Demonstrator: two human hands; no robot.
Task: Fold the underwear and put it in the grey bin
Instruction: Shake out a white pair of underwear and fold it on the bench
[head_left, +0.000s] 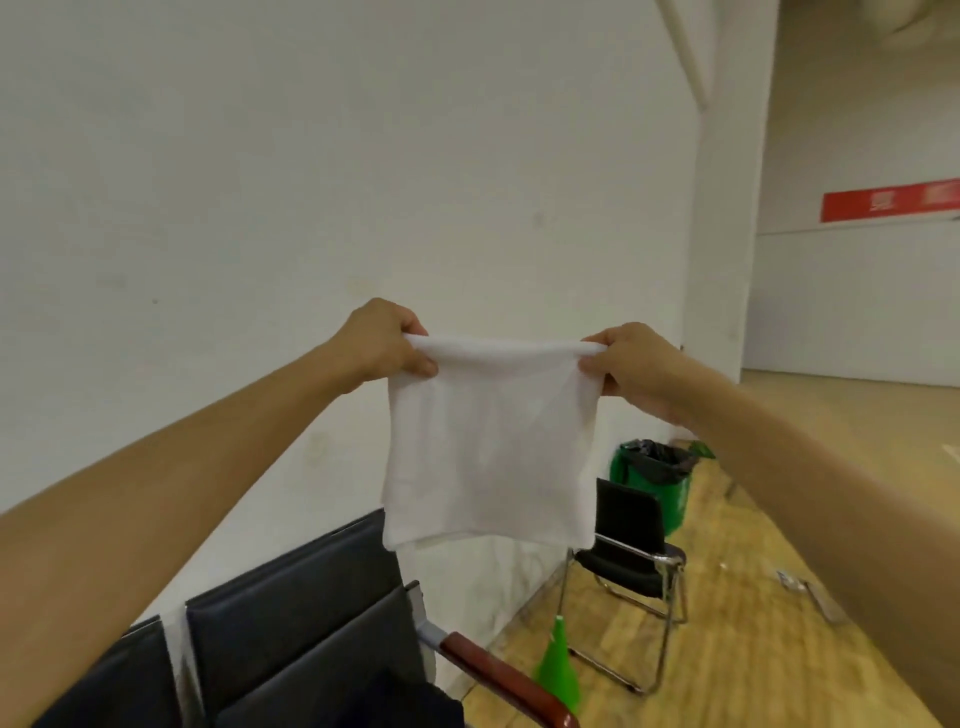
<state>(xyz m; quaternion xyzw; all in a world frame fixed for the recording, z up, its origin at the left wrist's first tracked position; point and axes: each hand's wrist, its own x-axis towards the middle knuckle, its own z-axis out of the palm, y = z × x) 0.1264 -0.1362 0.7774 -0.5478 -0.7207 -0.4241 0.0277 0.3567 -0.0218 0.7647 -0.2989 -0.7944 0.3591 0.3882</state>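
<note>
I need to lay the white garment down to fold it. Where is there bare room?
Both hands, left and right, hold the underwear up. Bare wooden floor lies right of the folding chair. It is crowded below: bench seats, dark cloth, green cone. No grey bin shows.

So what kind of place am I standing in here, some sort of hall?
Probably a sports hall or community gym, not a home: a light wooden floor, a green cone, a folding chair by a bare white wall, and a lined green bin.
</note>
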